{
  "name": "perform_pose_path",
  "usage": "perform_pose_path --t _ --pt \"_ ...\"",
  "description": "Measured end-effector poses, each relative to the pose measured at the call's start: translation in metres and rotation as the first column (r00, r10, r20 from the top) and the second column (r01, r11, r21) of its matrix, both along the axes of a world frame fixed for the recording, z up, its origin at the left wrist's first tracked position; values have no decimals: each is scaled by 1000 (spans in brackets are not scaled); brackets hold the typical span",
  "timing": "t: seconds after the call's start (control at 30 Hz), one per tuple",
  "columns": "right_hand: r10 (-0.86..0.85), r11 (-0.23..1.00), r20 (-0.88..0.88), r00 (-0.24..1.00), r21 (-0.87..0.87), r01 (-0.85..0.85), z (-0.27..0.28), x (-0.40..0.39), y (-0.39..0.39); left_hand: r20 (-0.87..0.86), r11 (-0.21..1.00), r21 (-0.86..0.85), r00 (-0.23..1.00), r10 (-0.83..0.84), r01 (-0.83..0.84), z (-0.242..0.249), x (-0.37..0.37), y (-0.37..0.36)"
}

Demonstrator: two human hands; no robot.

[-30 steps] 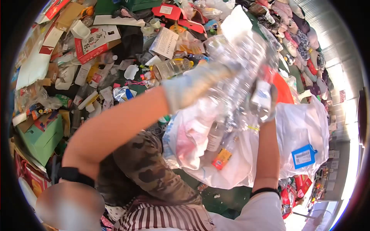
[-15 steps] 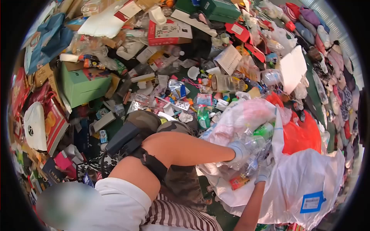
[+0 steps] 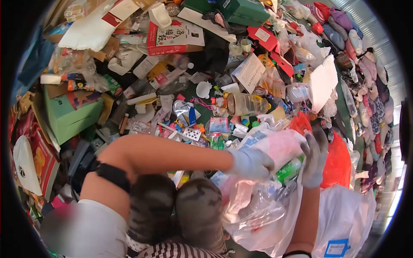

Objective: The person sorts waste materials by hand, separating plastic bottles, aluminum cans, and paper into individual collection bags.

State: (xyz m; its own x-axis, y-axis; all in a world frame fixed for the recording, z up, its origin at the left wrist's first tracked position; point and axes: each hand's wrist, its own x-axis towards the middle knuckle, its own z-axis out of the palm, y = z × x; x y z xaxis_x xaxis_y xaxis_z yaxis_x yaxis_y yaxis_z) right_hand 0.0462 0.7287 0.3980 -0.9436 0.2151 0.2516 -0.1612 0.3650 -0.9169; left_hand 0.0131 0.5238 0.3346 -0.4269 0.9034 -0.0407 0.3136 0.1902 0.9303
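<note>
One white plastic bag [image 3: 269,241], bottles inside

Clear plastic bottles [image 3: 290,188] and a green-labelled bottle [image 3: 288,170] lie within its mouth. Left hand [image 3: 251,163], gloved: fingers curled beside the green-labelled bottle; whether this grip pinches anything cannot be told. Right hand [image 3: 315,158], gloved: grip parted, near a red plastic bag [image 3: 337,163].

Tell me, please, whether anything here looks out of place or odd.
Yes: what looks like a playing card seems odd amid strewn packaging; beyond the white bag a yellow-capped bottle lies on its side, not upright.
</note>
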Motion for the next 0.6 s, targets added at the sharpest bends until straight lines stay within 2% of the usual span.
perform_pose_path --t 0.03,0.07,0.1,0.13,0.17,0.2,0.23,0.27,0.3,0.33,0.37,0.4,0.43,0.47,0.5,0.53,0.57,0.6 --pt "129 991 43 991 -29 -128 -15 -33 1 161 990 3 977 141 -143 -15 -24 -22" --pt "46 959 263 964 -281 30 -39 -81 2 317 959 -22 908 275 -282 -32 -43 -45" --pt "23 851 480 877 -470 235 -66 -132 0 503 892 -48 761 410 -449 -52 -57 -68" --pt "49 876 575 817 -418 242 -89 -169 -12 660 799 -108 558 503 -592 -76 -70 -93" --pt "85 815 682 726 -467 343 -151 -219 8 524 658 -18 553 647 -753 -123 -75 -113" --pt "51 786 761 647 -430 445 -163 -240 -15 574 566 -40 445 687 -823 -160 -73 -136" --pt "21 771 802 597 -393 501 -185 -249 -26 631 482 -165 284 722 -861 -190 -67 -159" --pt "-7 752 839 545 -355 556 -206 -259 -37 706 354 -315 31 707 -881 -206 -57 -176" --pt "88 683 865 495 -414 602 -253 -266 -27 663 235 -416 -116 740 -879 -229 -43 -192" --pt "190 603 877 441 -458 653 -295 -267 -17 686 201 -440 -182 705 -875 -254 -27 -212" --pt "177 605 894 412 -429 671 -323 -263 -10 666 50 -483 -330 668 -874 -258 -14 -215" --pt "187 505 843 504 -523 687 -347 -260 -8 640 -2 -573 -449 624 -819 -265 -6 -221" --pt "188 389 776 603 -622 679 -370 -260 -6 636 -9 -572 -450 627 -820 -268 0 -221" --pt "190 369 776 601 -624 689 -389 -258 -4 630 -14 -566 -444 637 -824 -271 7 -225" --pt "106 391 664 740 -712 583 -393 -257 -7 634 62 -529 -346 691 -846 -272 6 -229" --pt "22 430 524 851 -774 465 -396 -255 -10 583 55 -569 -356 731 -820 -273 4 -226" --pt "-74 480 507 859 -737 476 -397 -249 -12 594 110 -541 -286 752 -834 -273 -1 -225" --pt "-83 478 503 860 -738 478 -399 -244 -22 608 167 -509 -215 764 -845 -272 -8 -225"
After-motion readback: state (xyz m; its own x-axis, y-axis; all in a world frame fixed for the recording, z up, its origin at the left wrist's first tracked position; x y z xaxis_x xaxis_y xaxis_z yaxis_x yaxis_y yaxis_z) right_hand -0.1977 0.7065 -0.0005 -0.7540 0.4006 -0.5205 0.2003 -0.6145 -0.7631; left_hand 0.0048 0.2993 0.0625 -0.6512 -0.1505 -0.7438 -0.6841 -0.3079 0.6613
